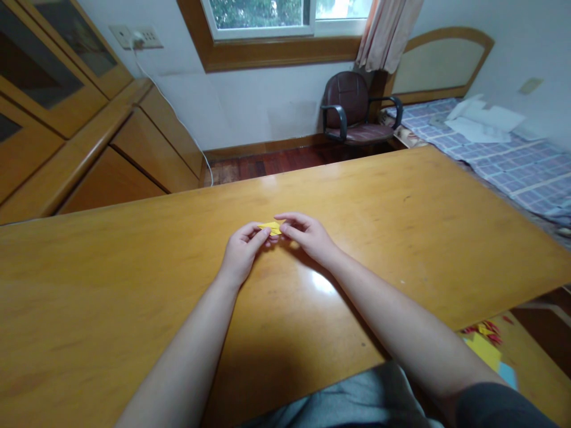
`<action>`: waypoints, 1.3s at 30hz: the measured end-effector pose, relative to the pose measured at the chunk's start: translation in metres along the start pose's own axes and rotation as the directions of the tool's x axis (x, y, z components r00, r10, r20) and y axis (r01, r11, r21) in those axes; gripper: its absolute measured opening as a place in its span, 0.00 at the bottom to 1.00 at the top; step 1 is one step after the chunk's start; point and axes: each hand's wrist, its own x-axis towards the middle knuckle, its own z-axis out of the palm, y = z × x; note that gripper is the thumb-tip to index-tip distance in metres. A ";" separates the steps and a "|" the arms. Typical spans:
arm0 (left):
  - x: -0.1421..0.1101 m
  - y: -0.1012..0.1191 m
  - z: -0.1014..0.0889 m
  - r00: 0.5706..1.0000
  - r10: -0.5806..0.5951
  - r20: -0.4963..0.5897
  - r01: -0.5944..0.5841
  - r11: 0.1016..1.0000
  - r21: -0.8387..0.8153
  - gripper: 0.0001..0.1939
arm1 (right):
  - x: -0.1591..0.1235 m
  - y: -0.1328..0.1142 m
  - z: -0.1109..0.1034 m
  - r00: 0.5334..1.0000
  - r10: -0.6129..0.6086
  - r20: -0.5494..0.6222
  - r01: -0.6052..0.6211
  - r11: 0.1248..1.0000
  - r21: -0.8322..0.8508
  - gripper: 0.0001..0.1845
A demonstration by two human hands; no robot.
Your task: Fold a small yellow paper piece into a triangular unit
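Observation:
A small piece of folded yellow paper [271,227] is held between my two hands, just above the middle of the wooden table [134,285]. My left hand [243,249] pinches its left side, with the thumb lying on top and the fingers underneath. On the other side, my right hand [307,236] has its thumb and fingertips closed at the paper's right end. The paper's underside and part of its edges are hidden by the fingers, so its exact folded shape cannot be made out.
At the lower right, yellow paper sheets [484,351] and small red and yellow pieces [488,330] lie on a lower surface. Beyond the table stand a brown armchair [350,110], a bed [513,157] with white sheets on it, and wooden cabinets [102,148] at left.

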 end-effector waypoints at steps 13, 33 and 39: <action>0.001 -0.001 0.000 1.000 -0.012 -0.001 0.012 0.998 -0.069 0.12 | -0.002 -0.006 0.001 0.972 -0.235 0.026 0.225 0.890 -0.397 0.11; 0.000 0.003 0.001 0.996 0.033 0.078 -0.045 0.986 0.160 0.11 | 0.000 -0.011 0.004 0.961 -0.275 0.003 0.248 0.861 -0.443 0.00; -0.001 0.005 0.002 0.996 0.024 0.091 -0.039 0.985 0.167 0.12 | -0.001 -0.010 0.004 0.964 -0.264 -0.018 0.228 0.863 -0.451 0.01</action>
